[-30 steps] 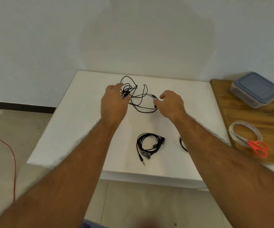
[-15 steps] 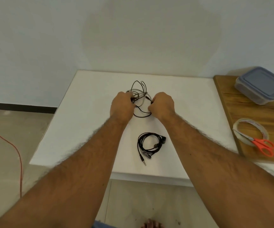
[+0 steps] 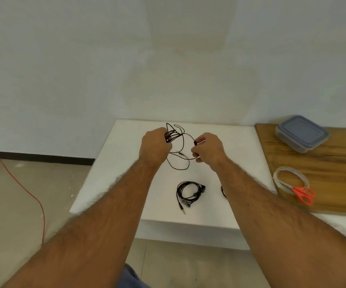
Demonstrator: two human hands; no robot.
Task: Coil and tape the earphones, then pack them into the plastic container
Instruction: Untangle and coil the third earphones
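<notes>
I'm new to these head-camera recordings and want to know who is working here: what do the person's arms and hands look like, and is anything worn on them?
Both forearms are bare and hairy, with no sleeves showing. The left hand and right hand wear no gloves, and no watch or ring is visible. A bit of blue clothing shows at the bottom edge.

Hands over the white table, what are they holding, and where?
Loose black earphone cable: left hand grips its bunched loops, right hand pinches a free strand.
</notes>
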